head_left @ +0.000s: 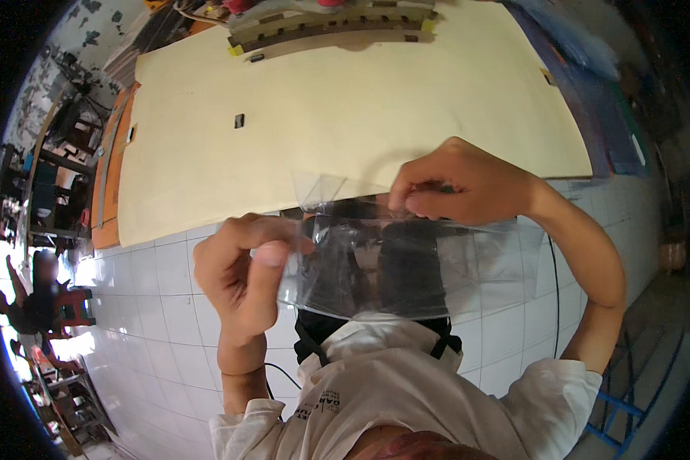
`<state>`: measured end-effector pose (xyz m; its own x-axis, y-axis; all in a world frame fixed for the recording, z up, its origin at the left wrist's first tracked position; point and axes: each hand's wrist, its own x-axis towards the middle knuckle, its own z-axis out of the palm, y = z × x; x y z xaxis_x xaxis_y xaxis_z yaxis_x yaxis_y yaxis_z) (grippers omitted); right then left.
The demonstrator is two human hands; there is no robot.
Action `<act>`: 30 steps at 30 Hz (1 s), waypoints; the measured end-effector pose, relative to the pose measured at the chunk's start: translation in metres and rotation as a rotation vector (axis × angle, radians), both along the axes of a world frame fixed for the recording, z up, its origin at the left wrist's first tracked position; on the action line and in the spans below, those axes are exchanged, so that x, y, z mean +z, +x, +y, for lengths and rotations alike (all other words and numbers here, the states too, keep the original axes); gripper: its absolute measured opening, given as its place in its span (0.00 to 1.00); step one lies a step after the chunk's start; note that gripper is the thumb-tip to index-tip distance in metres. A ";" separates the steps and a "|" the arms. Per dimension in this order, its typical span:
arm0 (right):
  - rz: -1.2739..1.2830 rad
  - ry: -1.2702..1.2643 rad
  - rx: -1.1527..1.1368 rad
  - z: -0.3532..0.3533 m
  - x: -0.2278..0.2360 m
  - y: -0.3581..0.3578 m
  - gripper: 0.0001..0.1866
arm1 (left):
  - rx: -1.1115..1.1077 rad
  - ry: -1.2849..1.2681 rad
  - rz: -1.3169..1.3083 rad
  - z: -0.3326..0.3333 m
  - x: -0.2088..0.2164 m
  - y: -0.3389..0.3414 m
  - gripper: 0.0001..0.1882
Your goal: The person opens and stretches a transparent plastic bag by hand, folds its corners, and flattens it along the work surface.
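A clear plastic sheet (406, 268), creased and see-through, hangs between my hands in front of my body. My left hand (245, 272) pinches its left edge between thumb and fingers. Higher up and to the right, my right hand (456, 184) is closed with thumb and fingertips together on the sheet's upper edge. A folded corner of the sheet stands up near the table's front edge, between the two hands. Through the plastic I see dark clothing and a bit of the tiled floor.
A table with a pale yellow cover (322, 130) lies just beyond my hands. At its far side sits a long metal fixture (333, 27) with yellow ends. A small dark piece (239, 121) lies on the cover. A blue metal frame (621, 406) stands at lower right; a person (42, 291) sits far left.
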<state>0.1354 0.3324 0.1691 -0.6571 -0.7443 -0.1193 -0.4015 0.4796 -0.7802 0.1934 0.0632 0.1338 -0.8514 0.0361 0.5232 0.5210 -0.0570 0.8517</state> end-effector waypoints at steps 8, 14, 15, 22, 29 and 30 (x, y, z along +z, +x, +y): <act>-0.315 -0.252 -0.035 0.024 0.001 0.001 0.08 | -0.091 -0.302 0.157 0.007 0.017 -0.041 0.05; -0.230 -0.327 -0.003 0.034 0.011 0.006 0.07 | -0.440 -0.087 -0.149 0.020 0.020 -0.057 0.03; -0.204 -0.300 -0.002 0.036 0.012 0.005 0.07 | -0.452 -0.037 -0.132 0.025 0.018 -0.058 0.04; -0.143 -0.282 -0.101 0.043 0.011 0.005 0.16 | -0.383 -0.090 -0.295 0.033 0.024 -0.055 0.06; 0.112 -0.299 -0.264 0.008 0.025 0.017 0.20 | -0.277 -0.247 -0.251 0.047 0.029 -0.044 0.03; 0.068 -0.326 -0.327 0.002 0.026 0.017 0.19 | -0.266 -0.279 -0.244 0.049 0.031 -0.042 0.04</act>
